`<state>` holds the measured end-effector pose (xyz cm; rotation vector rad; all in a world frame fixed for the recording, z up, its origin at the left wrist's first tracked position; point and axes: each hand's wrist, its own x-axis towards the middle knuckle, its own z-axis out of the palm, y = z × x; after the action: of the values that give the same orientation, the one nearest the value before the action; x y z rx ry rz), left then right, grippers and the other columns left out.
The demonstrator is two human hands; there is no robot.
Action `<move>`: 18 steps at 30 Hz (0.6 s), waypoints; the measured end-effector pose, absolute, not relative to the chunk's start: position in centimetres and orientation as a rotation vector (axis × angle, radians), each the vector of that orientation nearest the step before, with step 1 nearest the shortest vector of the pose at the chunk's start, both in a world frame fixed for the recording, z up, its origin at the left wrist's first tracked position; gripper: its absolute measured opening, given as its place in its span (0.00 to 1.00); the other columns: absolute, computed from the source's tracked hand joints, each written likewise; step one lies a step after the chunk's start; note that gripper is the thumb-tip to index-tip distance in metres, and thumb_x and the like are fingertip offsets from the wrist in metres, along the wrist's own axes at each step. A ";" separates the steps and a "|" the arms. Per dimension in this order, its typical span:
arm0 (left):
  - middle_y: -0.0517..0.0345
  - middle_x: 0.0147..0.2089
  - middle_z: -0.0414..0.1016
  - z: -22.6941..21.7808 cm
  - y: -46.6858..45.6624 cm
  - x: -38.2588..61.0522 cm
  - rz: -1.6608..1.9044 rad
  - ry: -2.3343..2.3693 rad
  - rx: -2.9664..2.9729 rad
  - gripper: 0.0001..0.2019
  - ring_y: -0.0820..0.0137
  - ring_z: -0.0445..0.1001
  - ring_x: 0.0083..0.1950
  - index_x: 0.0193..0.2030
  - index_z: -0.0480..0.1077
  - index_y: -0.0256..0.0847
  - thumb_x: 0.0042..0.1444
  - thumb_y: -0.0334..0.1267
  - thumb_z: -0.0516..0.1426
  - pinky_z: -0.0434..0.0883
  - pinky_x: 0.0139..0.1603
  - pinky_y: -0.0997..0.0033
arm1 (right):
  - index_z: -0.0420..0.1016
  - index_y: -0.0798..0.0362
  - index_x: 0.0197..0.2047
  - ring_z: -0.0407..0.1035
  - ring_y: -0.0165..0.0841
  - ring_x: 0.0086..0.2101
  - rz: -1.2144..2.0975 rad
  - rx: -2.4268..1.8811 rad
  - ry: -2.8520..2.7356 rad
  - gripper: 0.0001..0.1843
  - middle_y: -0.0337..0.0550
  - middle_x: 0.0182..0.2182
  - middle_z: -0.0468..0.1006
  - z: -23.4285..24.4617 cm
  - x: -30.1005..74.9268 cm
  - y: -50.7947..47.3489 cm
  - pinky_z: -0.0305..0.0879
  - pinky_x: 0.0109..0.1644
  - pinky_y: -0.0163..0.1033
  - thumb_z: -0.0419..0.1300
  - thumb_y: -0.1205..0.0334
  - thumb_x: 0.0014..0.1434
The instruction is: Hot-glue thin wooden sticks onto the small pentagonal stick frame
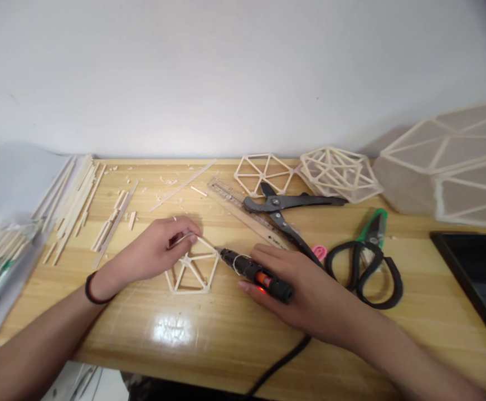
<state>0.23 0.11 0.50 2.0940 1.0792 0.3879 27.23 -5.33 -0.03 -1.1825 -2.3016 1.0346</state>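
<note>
Flat-wristed, right hand aims glue pen at frame.

Wooden table: loose sticks toward the left edge; ruler, black shears, two finished stick frames along the back edge; green-handled scissors, dark tablet at the right edge.

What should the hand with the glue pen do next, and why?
Probably nudge the glue pen tip onto the stick pentagon's right corner: the right hand aims it there, just short, while the left hand pins the frame's top.
</note>
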 end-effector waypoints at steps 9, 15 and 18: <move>0.58 0.42 0.77 0.5 0.1 0.3 0.379 1.082 2.101 0.08 0.74 0.71 0.33 0.43 0.74 0.39 0.68 0.35 0.53 0.66 0.32 0.76 | 0.65 0.51 0.32 0.68 0.35 0.32 1.031 -1.188 -2.307 0.11 0.40 0.31 0.71 0.0 27.4 -5.5 0.61 0.36 0.39 0.60 0.62 0.67; 0.58 0.42 0.78 0.5 0.1 0.2 0.384 1.080 2.117 0.08 0.74 0.72 0.34 0.43 0.74 0.40 0.68 0.35 0.53 0.67 0.34 0.76 | 0.65 0.51 0.33 0.68 0.35 0.32 1.030 -1.180 -2.305 0.10 0.40 0.31 0.71 -0.1 27.4 -5.5 0.61 0.36 0.39 0.60 0.62 0.67; 0.58 0.41 0.78 0.4 0.1 0.2 0.384 1.087 2.121 0.08 0.74 0.72 0.33 0.43 0.74 0.39 0.68 0.35 0.53 0.67 0.33 0.76 | 0.65 0.51 0.33 0.69 0.35 0.32 1.021 -1.175 -2.302 0.10 0.40 0.31 0.71 -0.1 27.4 -5.6 0.61 0.36 0.39 0.60 0.63 0.67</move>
<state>0.25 0.13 0.42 2.1211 1.0867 0.3839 27.43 -5.58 -0.10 -1.1753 -2.3023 1.0205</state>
